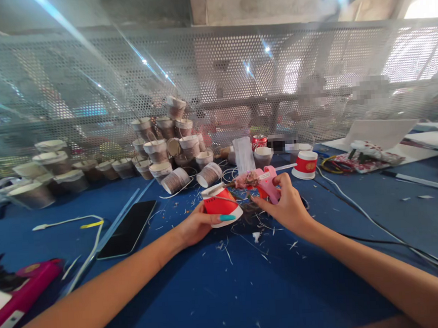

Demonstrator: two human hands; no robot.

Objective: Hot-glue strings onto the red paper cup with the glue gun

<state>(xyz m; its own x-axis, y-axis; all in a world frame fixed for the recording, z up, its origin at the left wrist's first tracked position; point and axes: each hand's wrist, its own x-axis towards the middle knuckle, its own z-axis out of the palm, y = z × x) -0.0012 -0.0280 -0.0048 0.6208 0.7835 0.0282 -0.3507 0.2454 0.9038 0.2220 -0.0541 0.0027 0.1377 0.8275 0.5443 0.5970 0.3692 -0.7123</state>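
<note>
My left hand point(198, 224) grips a red and white paper cup point(221, 207), its thumb laid across the side. The cup is tilted above the blue table point(227, 292). In my right hand point(290, 204) is a pink hot glue gun point(266, 181), pointing left with its nozzle close to the cup's upper edge. Whether the nozzle touches the cup, I cannot tell. Glue strings and white scraps point(256, 236) lie on the table below. Another red and white cup point(305, 165) stands to the right, beyond my right hand.
Stacked brown-wrapped cups point(157, 152) fill the back left against a perforated metal screen point(228, 74). A phone point(128, 229) and a white cable point(93, 241) lie left. Glue sticks point(243, 155) and a soda can point(259, 141) stand behind. Cords point(374, 219) cross the right; a magenta tool point(30, 289) sits front left.
</note>
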